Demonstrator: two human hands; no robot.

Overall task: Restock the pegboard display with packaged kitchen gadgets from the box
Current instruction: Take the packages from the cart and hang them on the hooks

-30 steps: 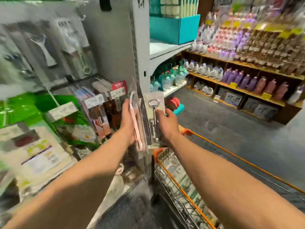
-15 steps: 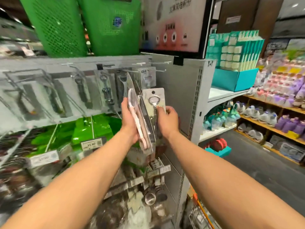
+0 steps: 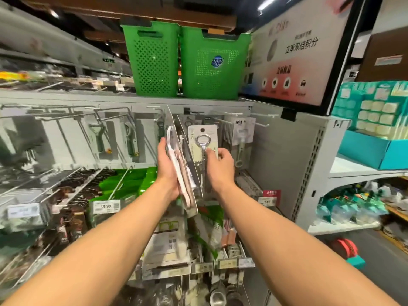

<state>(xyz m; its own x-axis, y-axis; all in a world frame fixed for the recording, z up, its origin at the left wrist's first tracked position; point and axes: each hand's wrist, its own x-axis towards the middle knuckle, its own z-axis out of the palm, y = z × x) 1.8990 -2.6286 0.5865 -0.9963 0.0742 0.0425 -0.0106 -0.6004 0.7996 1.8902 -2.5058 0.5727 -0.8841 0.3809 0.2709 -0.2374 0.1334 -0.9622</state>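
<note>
Right hand [image 3: 218, 166] pinches 1 opener pack [image 3: 203, 138]; left hand [image 3: 166, 166] holds 2 packs [image 3: 176, 160].

You see two green baskets [image 3: 152, 60] above the pegboard [image 3: 66, 140], two peelers [image 3: 99, 138] on it, and before it one bottle-opener pack [image 3: 203, 138] and at least two clear packs [image 3: 183, 173].

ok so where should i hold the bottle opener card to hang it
By the lower half of the bottle opener card, from its right edge, as the right hand does. It stands upright with the hang hole on top, which should probably stay free for hanging.
</note>
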